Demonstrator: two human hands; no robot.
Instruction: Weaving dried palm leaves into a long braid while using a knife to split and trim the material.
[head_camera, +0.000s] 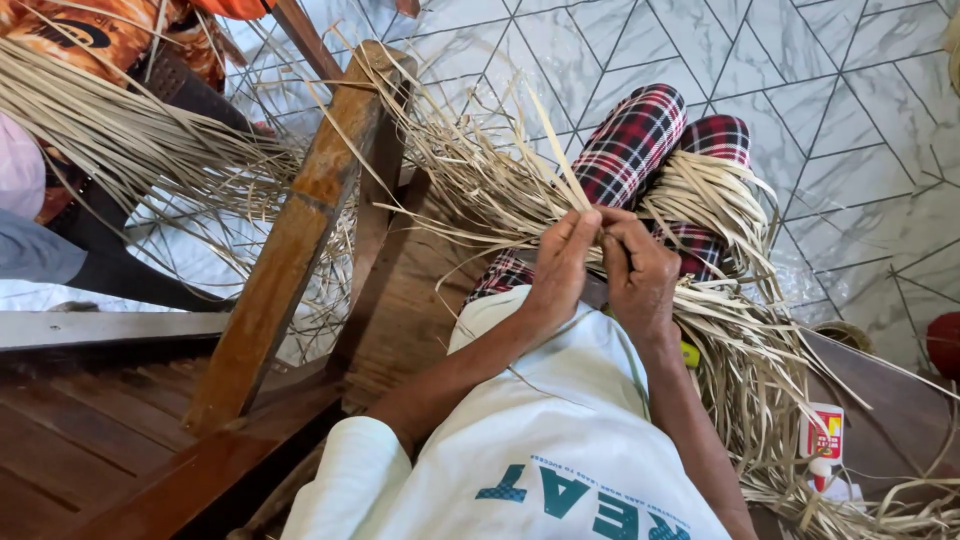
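My left hand (560, 262) and my right hand (640, 275) meet over my lap, both pinching thin pale straw strips (500, 190). The strips fan up and to the left from my fingers toward a wooden post (300, 225). More strips (740, 340) drape over my legs in red and black checked trousers (630, 140) and spill down to the right. My white shirt (540, 440) fills the lower middle of the view.
A wooden bench or chair frame (120, 440) lies at the lower left. Another person in dark trousers and an orange patterned top (120, 40) sits at the upper left with a long bundle of straw (110, 130). A small white and red bottle (822, 440) stands at the lower right on grey marbled floor tiles (850, 90).
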